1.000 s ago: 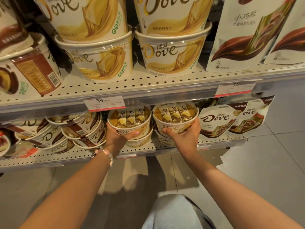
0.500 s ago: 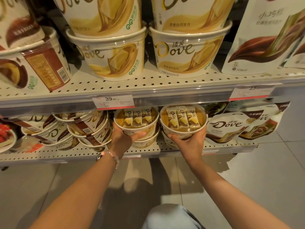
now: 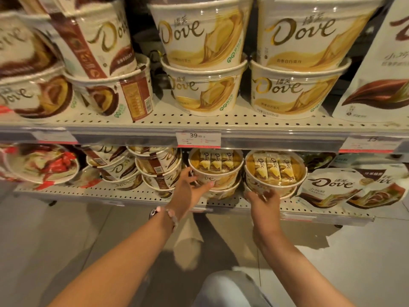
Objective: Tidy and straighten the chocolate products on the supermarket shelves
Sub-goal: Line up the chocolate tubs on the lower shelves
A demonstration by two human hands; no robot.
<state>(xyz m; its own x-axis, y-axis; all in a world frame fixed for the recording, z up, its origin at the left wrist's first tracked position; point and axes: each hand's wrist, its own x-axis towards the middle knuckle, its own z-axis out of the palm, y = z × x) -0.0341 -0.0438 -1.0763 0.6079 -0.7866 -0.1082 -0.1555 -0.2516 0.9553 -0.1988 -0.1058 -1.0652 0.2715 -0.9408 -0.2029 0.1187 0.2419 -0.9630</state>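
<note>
arms: both bare, no sleeves | left wrist: beaded bracelet [image 3: 170, 214] of pale pink beads with one dark bead | right wrist: nothing worn | leg: light grey-blue trousers [image 3: 230, 289]

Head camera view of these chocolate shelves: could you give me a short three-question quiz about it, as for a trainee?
1. True or false: the left hand touches the left yellow tub on the lower shelf.
2. What does the price tag on the upper shelf edge read? A) 39.90 B) 15.00 C) 59.90
3. Fill in: the right hand sits at the front of the right yellow tub, which rests on another ____.

Key: 1 true; 2 A; 3 tub.
</note>
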